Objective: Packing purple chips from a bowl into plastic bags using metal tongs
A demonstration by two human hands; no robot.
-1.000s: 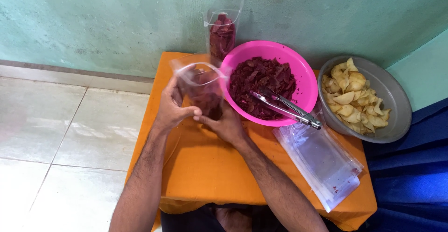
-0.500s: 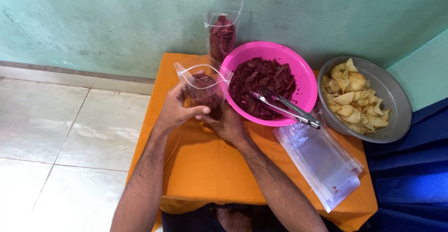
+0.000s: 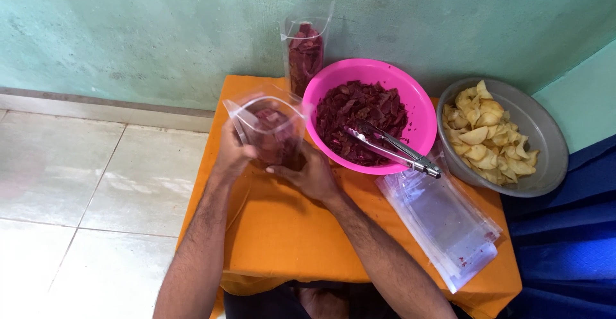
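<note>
So the clear plastic pouch (image 3: 269,130) is up off the orange tablecloth (image 3: 282,242), held over the left part of the table just beside the pink bowl (image 3: 420,110), mouth open at the top and partly filled with dark red chips. Both hands are closed around it: the left hand (image 3: 232,155) wraps the left side wall, fingers curled onto the film, and the right hand (image 3: 311,175) cups it from below and the right, near the bottom corner.

Going by looks, this thing is light and floppy. Thin film like that buckles if squeezed, it's probably a bit slick, and the chips inside would crack under pressure. Best bet seems to be supporting the base with one hand and pinching the side seam or top edge with the other, which is pretty much how the person has it.

Moving outward: the pink bowl holds more of the red chips, with metal tongs (image 3: 391,147) resting across them, handles poking over the rim. Behind it a filled pouch (image 3: 304,53) stands upright against the green wall. To the right sits a grey metal bowl (image 3: 545,139) of pale yellow chips, and a stack of empty flat pouches (image 3: 443,226) lies in front of it near the table's edge
</note>
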